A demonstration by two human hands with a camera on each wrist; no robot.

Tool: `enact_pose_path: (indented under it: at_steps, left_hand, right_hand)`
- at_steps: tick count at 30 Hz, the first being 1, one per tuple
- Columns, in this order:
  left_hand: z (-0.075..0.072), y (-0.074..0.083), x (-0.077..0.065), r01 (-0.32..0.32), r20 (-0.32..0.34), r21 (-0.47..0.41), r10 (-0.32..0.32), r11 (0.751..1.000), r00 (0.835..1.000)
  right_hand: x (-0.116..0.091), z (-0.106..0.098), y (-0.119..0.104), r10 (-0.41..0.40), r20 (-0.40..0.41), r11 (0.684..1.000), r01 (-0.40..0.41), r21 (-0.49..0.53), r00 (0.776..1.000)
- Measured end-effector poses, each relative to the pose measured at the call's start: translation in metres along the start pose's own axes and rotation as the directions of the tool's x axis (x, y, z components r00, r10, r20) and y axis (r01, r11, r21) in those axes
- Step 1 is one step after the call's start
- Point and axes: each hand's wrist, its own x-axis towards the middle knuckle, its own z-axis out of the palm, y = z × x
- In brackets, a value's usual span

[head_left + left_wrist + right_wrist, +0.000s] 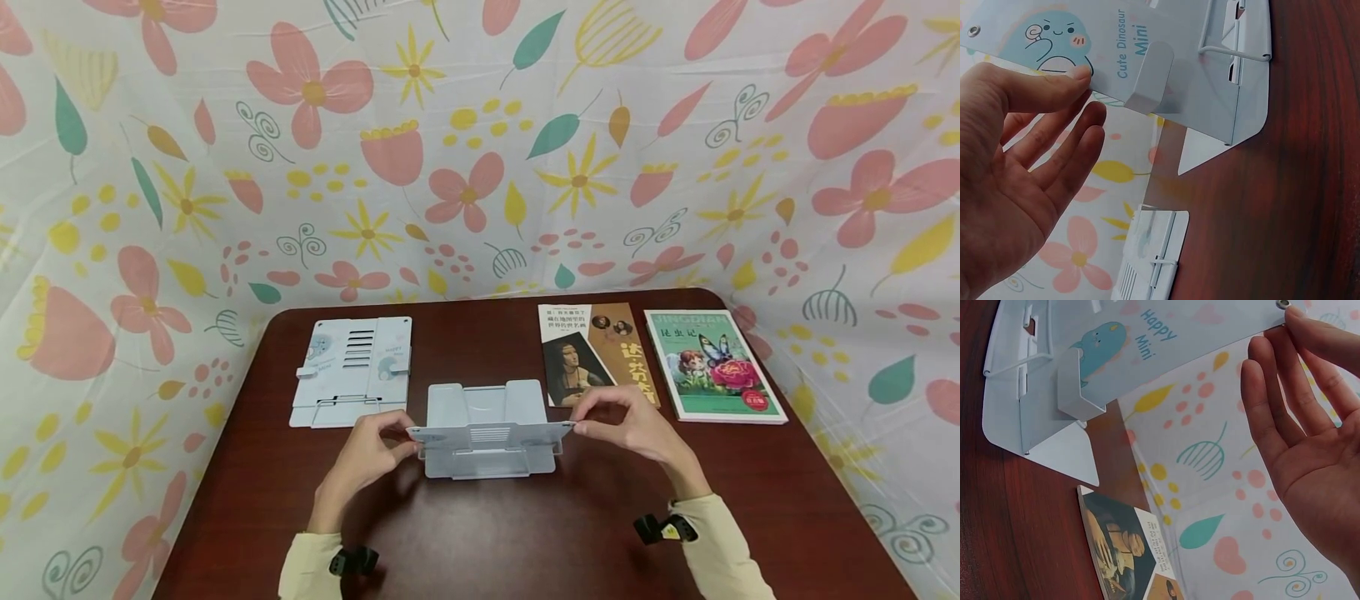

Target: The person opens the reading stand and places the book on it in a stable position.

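A pale blue book stand [491,462] with dinosaur prints is unfolded on the table, its panel tilted up above its base. At the panel's left edge, my left hand [367,458] pinches it, thumb over the dinosaur print and fingers behind. My right hand [633,425] pinches the opposite corner beside a metal rivet [1282,304], its other fingers loosely bent. Page clips [1150,78] and a wire bar [1235,54] show on the panel's front and lower part.
A second book stand [360,358] lies folded flat at the back left of the dark wood table [480,542]. Toward the back right lie a brown-and-white book [573,367] with a painted portrait and a green book [712,367]. A flowered cloth [465,125] hangs behind.
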Motion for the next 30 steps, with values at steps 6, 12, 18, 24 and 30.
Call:
enact_pose_path:
  at_steps: [6,12,18,24,30]
  left_hand:
    - [-0.002,0.000,0.000,0.009,-0.004,0.011,-0.009,1.000,1.000]
    - [-0.004,0.003,0.000,0.024,-0.007,0.050,-0.023,0.998,1.000]
    - [-0.004,0.004,0.004,-0.013,-0.061,0.103,0.019,0.995,0.998]
    - [-0.005,0.004,0.008,-0.023,-0.094,0.144,0.037,0.989,0.995]
    - [-0.006,0.002,0.012,-0.028,-0.108,0.142,0.044,0.990,0.993]
  right_hand:
    - [-0.001,0.000,0.000,-0.004,-0.003,1.000,0.004,-0.022,1.000]
    - [-0.002,0.001,0.000,0.005,-0.006,1.000,-0.005,-0.012,1.000]
    - [-0.004,0.005,-0.001,0.009,0.004,1.000,-0.009,-0.005,1.000]
    - [-0.006,0.008,-0.006,0.031,0.008,0.999,-0.031,-0.021,0.999]
    - [-0.005,0.013,-0.008,0.019,0.021,1.000,-0.019,-0.011,1.000]
